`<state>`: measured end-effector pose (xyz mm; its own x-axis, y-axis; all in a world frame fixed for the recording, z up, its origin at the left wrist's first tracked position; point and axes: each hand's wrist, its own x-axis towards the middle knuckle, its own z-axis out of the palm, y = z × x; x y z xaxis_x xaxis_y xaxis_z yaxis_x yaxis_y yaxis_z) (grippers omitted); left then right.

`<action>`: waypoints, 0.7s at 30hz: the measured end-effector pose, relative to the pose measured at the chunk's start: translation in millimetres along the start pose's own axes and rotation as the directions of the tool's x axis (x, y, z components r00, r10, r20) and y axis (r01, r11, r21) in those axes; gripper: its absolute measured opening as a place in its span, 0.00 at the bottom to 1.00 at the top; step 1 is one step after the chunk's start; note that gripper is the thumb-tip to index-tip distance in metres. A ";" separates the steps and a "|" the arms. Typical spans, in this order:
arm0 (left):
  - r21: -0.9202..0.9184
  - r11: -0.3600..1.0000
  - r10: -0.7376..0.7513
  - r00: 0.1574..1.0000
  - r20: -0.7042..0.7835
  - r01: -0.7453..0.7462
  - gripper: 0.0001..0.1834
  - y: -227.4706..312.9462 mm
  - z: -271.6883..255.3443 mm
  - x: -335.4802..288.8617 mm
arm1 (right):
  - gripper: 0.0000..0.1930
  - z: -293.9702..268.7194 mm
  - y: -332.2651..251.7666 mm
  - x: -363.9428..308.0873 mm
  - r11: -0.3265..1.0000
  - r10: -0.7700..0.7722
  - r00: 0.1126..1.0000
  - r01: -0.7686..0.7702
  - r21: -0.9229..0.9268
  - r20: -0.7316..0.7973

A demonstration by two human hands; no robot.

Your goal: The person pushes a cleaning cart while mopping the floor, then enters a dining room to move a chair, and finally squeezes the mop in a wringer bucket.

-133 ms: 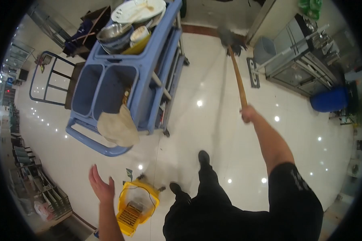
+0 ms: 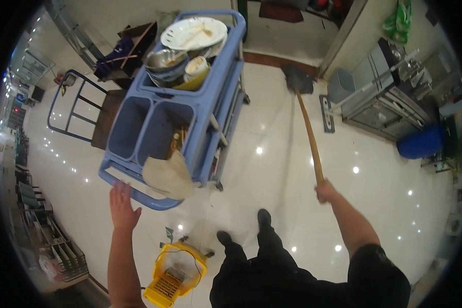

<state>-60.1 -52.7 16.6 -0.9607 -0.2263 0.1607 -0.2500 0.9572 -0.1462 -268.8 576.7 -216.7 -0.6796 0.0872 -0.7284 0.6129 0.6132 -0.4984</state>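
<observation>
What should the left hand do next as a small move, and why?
Probably reach a little further forward and take the near rail of the blue cart. The left hand is open with spread fingers just short of that rail and touches nothing, while the right hand is shut on the wooden mop handle, so only the left is free for the cart.

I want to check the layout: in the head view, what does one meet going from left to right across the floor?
Left hand → blue cart → mop handle → right hand → blue bin.
</observation>
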 end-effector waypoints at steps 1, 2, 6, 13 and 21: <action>0.061 0.976 0.201 0.975 0.097 -0.207 0.38 -20.9 -1.5 18.4 | 0.16 5.6 26.1 -29.6 0.992 0.090 0.994 -0.095 0.078 0.064; -0.088 0.959 0.281 0.937 0.210 -0.268 0.31 -47.4 15.4 20.0 | 0.19 14.3 45.8 -61.3 0.985 0.144 0.987 -0.150 0.087 0.067; -0.125 0.934 0.350 0.781 0.518 -0.335 0.12 -49.5 67.3 39.4 | 0.19 14.7 57.1 -156.3 0.974 0.213 0.974 -0.218 0.061 0.083; -0.195 0.905 0.424 0.817 0.391 -0.377 0.09 -34.8 76.2 68.4 | 0.21 67.2 31.6 -203.2 0.964 0.250 0.961 -0.258 0.064 0.120; -0.215 0.903 0.428 0.819 0.381 -0.372 0.10 -8.8 92.1 148.4 | 0.17 98.1 -16.5 -216.9 0.963 0.255 0.963 -0.261 0.065 0.092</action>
<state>-211.5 -111.4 -48.1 -0.9402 0.1553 -0.3031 0.1572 0.9874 0.0184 -92.0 470.6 -96.6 -0.4607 0.1683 -0.8714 0.7942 0.5165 -0.3202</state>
